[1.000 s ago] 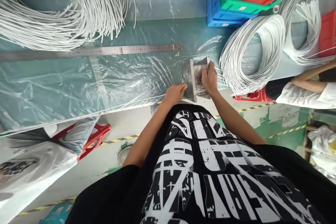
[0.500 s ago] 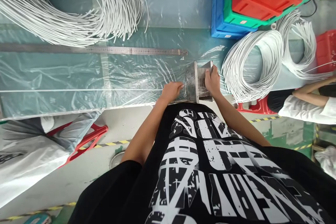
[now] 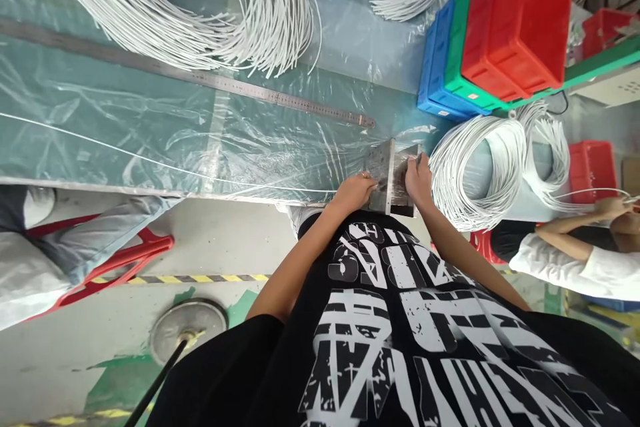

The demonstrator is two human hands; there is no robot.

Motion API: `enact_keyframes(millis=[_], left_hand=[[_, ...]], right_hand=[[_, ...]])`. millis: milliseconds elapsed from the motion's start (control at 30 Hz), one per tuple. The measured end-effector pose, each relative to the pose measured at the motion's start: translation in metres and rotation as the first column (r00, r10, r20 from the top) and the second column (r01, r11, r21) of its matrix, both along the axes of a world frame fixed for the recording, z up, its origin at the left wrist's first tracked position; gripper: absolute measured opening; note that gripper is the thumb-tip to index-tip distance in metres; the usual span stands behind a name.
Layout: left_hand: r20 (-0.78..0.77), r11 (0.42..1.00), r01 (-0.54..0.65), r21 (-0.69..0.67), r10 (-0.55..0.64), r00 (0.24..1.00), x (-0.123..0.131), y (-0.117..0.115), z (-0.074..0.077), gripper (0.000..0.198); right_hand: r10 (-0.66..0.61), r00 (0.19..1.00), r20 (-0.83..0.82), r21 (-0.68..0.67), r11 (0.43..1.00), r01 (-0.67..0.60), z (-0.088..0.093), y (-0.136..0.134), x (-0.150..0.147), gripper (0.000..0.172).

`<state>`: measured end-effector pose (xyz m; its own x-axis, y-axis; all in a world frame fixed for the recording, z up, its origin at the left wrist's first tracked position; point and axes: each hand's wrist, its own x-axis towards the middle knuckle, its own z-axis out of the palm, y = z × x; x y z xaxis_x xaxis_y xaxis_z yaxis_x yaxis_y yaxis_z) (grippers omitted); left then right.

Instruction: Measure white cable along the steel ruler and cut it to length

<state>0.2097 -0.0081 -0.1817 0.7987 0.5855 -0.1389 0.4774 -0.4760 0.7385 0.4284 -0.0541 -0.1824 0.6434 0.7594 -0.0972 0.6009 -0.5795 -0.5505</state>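
My left hand (image 3: 355,191) is closed in a pinch on a thin white wire (image 3: 150,163), which runs off across the table to the left. Its fingertips are close to the upright plate of a grey metal block fixture (image 3: 390,177) at the table's front edge; the wire's tip is hidden. On the fixture's right side, my right hand (image 3: 419,180) grips the shorter plate, thumb over the top. A steel ruler (image 3: 300,105) lies flat beyond my hands.
A large coil of white wires (image 3: 200,33) lies at the back left, another coil (image 3: 450,153) right of my hand. Red bins (image 3: 515,33) stand stacked on green and blue ones. Co-workers sit at both sides; one person's hands (image 3: 613,208) show at right.
The view has turned and shifted. My left hand has moved right with the wire, bringing its fingertips nearer the fixture's plate. My right hand keeps its grip on the fixture.
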Motion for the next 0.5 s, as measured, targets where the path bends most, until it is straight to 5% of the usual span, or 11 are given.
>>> enact_keyframes(millis=[267, 500], left_hand=[[-0.078, 0.984, -0.146, -0.103, 0.139, 0.987, -0.033, -0.01, -0.009, 0.03], [-0.1, 0.904, -0.375, -0.206, 0.362, 0.927, -0.109, -0.025, -0.059, 0.032]], right_hand=[[-0.046, 0.999, -0.025, -0.045, 0.998, 0.045, 0.017, -0.001, -0.012, 0.076], [-0.031, 0.997, 0.063, -0.012, 0.999, 0.032, 0.023, 0.0, -0.018, 0.069]])
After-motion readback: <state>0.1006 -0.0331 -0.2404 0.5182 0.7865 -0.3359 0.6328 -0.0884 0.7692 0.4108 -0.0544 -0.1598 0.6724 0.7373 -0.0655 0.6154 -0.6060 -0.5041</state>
